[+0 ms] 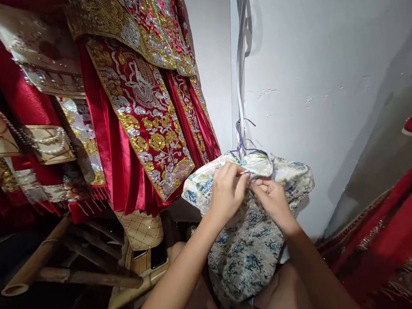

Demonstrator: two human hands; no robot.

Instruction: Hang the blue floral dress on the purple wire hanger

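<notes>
A short-sleeved floral garment [250, 254], white with blue and green flowers, hangs on a thin purple wire hanger [242, 147] in front of me. My left hand [227, 186] is closed at its neckline, thumb and fingers pinching the collar edge. Right beside it, my right hand [270, 197] has its fingers curled together on the front of the garment, just under the collar. The fingertips of both hands nearly meet. What exactly lies between the right fingertips is too small to make out.
Red gowns [142, 92] with gold and silver embroidery hang at the left. Below them stand bamboo poles [90, 277] and a dark phone [159, 254]. A white wall [303, 67] rises behind the hanger, with a pale strap [238, 73] running down it. More red embroidered cloth [399, 233] is at the right.
</notes>
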